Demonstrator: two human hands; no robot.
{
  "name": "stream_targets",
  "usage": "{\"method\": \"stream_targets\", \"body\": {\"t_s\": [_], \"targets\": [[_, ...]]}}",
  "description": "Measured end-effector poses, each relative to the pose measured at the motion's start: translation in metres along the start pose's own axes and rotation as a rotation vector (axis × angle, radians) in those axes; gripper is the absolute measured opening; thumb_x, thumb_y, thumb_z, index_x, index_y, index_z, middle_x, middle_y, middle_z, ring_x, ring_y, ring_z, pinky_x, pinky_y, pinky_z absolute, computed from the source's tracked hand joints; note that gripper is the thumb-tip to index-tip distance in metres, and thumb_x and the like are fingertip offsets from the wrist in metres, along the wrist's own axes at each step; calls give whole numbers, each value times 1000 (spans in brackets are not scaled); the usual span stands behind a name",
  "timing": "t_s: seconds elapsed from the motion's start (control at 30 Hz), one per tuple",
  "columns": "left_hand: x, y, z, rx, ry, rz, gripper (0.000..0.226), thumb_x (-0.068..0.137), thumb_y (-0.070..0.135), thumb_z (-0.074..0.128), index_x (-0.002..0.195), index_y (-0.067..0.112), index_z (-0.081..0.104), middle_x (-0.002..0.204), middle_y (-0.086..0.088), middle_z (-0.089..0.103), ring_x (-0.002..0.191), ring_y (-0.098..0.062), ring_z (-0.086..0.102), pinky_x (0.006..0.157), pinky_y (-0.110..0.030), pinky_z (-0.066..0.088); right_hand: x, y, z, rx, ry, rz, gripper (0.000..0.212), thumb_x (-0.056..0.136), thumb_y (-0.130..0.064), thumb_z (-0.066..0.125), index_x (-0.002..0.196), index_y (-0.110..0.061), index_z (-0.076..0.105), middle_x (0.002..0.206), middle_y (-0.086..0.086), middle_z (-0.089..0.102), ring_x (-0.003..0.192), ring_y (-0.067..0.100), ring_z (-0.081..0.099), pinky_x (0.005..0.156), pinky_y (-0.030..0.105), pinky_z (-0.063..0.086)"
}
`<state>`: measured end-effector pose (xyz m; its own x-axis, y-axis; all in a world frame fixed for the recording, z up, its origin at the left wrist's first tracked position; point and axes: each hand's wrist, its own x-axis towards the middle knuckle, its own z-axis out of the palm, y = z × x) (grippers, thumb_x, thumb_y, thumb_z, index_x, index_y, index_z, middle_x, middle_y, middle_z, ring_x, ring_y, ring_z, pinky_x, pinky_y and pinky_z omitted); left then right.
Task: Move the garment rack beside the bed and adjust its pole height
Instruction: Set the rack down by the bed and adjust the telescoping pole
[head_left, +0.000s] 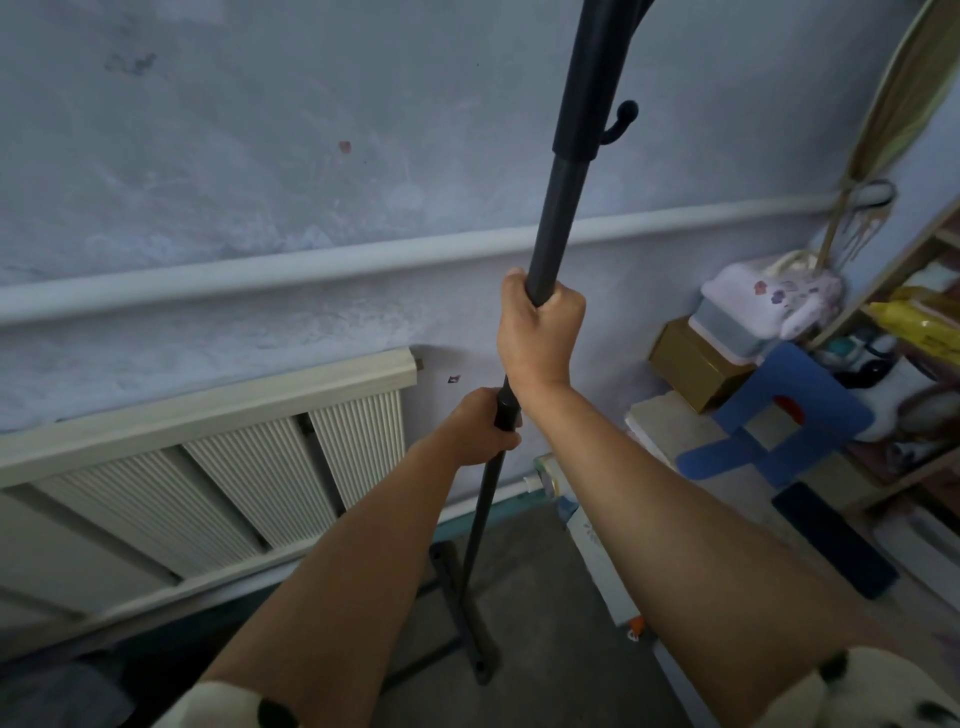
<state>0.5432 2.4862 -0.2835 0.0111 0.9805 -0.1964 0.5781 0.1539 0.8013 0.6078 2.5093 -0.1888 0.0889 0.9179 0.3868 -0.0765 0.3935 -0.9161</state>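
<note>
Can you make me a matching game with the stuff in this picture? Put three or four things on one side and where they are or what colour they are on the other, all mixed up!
Things:
1. right hand
2. left hand
3. hook
4. stool

Descriptions:
A. blue, on the floor by the shelves
B. grips the pole higher up
C. sticks out of the pole near the top
D. grips the black collar lower down

Pairs: 1-B, 2-D, 3-C, 4-A
</note>
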Motion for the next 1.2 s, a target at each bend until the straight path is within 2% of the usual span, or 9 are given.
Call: {"method": "stream_targets", "body": {"t_s": [0.13, 0.23, 0.33, 0.53, 0.8, 0.93, 1.0, 1.07, 1.2], "targets": [[-3, -1, -2, 1, 18, -27, 32, 80, 5, 67, 63, 25, 49, 66, 6, 55, 68, -16, 56, 72, -30, 47, 0, -1, 3, -7, -24, 1, 35, 91, -6, 55, 58, -5, 43, 47, 5, 32, 43, 22, 34, 45, 34, 30], [-8, 0, -4, 7, 27, -50, 12, 81, 14, 71, 84, 16, 59, 86, -2, 65, 87, -22, 62, 84, -35, 52, -1, -2, 4, -3, -51, 11, 35, 91, -7, 55, 58, -6, 43, 48, 7, 34, 43, 26, 36, 45, 35, 33], [-14, 1, -8, 48, 19, -72, 39, 81, 22, 73, 115, 8, 61, 110, -10, 69, 103, -26, 64, 94, -40, 52, -1, -2, 5, -9, -48, 33, 36, 90, -10, 56, 57, -8, 40, 49, 7, 34, 44, 27, 36, 43, 39, 33], [-25, 5, -17, 74, 21, -56, 42, 83, 28, 71, 120, 10, 61, 114, -8, 69, 105, -23, 64, 96, -40, 52, -5, -6, 3, -18, -30, 91, 32, 89, -18, 59, 62, -9, 44, 53, 11, 37, 48, 28, 38, 48, 42, 38], [-42, 10, -26, 80, 65, -37, 47, 85, 29, 69, 128, 13, 57, 123, -5, 64, 112, -22, 61, 94, -33, 50, -16, -14, -6, -120, -61, 21, 23, 88, -22, 64, 101, -10, 49, 76, 2, 57, 63, 5, 57, 63, 18, 50], [-55, 7, -35, 43, 118, -54, 62, 85, 32, 70, 140, 14, 46, 131, -8, 59, 112, -24, 62, 87, -26, 45, -24, -25, -9, -204, -49, -5, 44, 88, -23, 64, 124, -12, 43, 103, 0, 58, 90, 5, 60, 80, 26, 52], [-62, 6, -39, 36, 140, -56, 63, 85, 32, 70, 140, 13, 46, 131, -9, 59, 112, -24, 62, 90, -28, 46, -28, -30, -10, -279, -28, -46, 57, 87, -22, 65, 136, -12, 37, 128, 5, 53, 119, 16, 53, 101, 39, 45], [-69, 5, -45, 32, 156, -59, 62, 85, 32, 70, 140, 14, 46, 131, -9, 60, 113, -24, 62, 91, -28, 47, -32, -34, -10, -404, 6, -133, 67, 87, -21, 65, 143, -9, 31, 144, 9, 42, 134, 23, 40, 115, 45, 26], [-87, 2, -57, -1, 169, -47, 62, 86, 32, 69, 141, 14, 47, 131, -10, 59, 112, -25, 63, 92, -32, 50, -51, -46, 0, -565, 32, -251, 80, 85, -25, 65, 149, -4, 21, 158, 14, 23, 145, 25, 25, 116, 39, 4]]}}
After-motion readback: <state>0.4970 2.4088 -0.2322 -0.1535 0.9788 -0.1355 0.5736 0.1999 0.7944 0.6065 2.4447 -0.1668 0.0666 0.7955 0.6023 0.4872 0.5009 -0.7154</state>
